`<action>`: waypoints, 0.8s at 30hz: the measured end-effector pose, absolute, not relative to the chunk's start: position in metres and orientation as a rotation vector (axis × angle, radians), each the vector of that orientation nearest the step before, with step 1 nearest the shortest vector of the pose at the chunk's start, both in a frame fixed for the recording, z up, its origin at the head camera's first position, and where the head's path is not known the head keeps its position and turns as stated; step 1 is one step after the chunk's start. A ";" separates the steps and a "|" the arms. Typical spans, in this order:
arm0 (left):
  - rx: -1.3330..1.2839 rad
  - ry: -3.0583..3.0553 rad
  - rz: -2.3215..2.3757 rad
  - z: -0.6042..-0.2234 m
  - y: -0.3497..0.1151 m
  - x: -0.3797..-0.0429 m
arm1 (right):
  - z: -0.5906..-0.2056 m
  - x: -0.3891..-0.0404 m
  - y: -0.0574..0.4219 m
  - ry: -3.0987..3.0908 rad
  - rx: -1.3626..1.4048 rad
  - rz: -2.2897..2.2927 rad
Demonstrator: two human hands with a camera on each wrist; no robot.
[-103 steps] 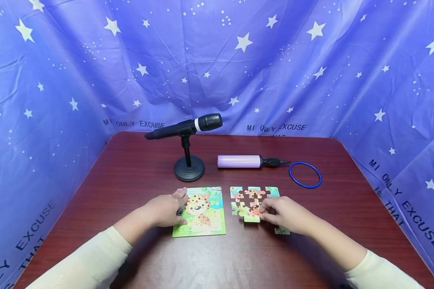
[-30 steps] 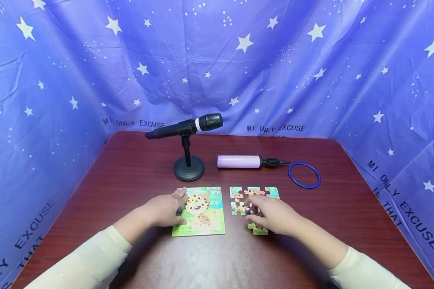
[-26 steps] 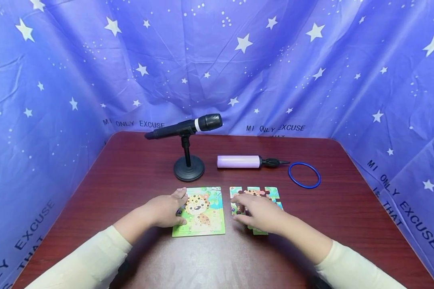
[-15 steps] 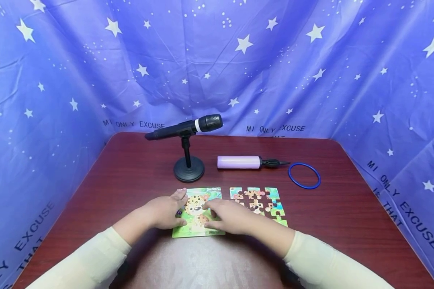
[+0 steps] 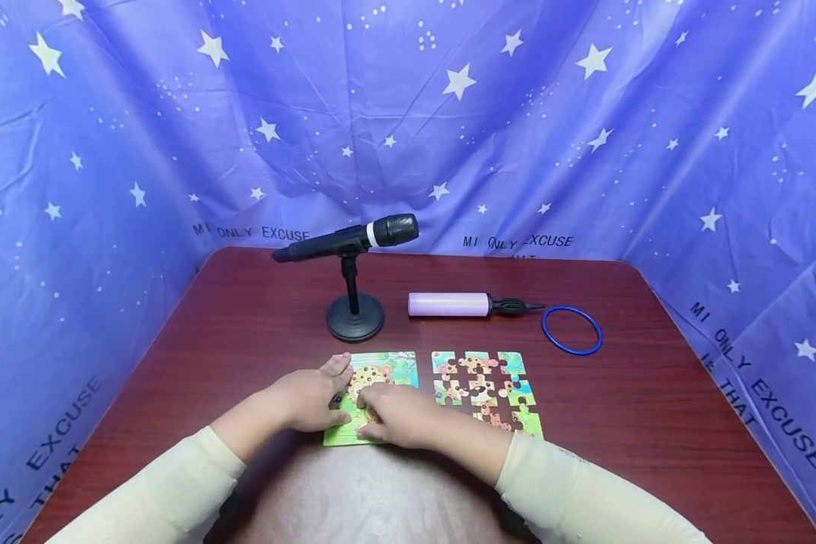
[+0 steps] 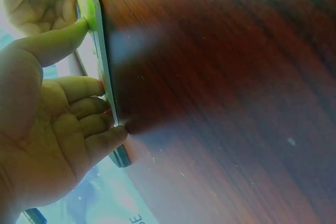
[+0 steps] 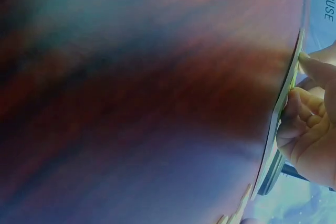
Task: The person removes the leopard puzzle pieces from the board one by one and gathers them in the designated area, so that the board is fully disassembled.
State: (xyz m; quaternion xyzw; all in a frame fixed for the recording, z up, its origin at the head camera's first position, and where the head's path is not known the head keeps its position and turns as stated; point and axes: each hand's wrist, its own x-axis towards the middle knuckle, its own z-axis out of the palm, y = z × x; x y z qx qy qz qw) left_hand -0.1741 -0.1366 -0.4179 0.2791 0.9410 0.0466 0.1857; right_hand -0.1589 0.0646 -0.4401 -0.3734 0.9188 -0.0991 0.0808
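Observation:
A flat puzzle board with a spotted leopard picture lies on the table. Along its left side my left hand rests, thumb and fingers spread apart. In the left wrist view those fingers press at the board's edge and look fairly straight. My right hand is over the lower middle of the board, index finger and thumb pointing left with a gap between them. The right wrist view shows its fingers curled against the board; whether a piece is pinched there is hidden. Right of the board lie several loosely spaced jigsaw pieces.
A black microphone on a round stand stands behind the board. A lilac hand pump lies behind the jigsaw pieces, its nozzle near a blue ring. Starry blue cloth surrounds the dark red table.
My right hand let go of a jigsaw piece in the lower row of the loose pieces, then moved left over the board. My left hand has stayed at the board's left side.

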 end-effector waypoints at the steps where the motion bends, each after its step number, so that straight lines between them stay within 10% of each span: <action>1: 0.796 2.644 0.143 -0.418 -0.138 -0.175 | -0.440 -0.159 0.064 2.749 -1.110 -0.300; 24: 0.757 2.557 0.220 -0.416 -0.142 -0.177 | -0.442 -0.165 0.060 2.644 -0.894 -0.771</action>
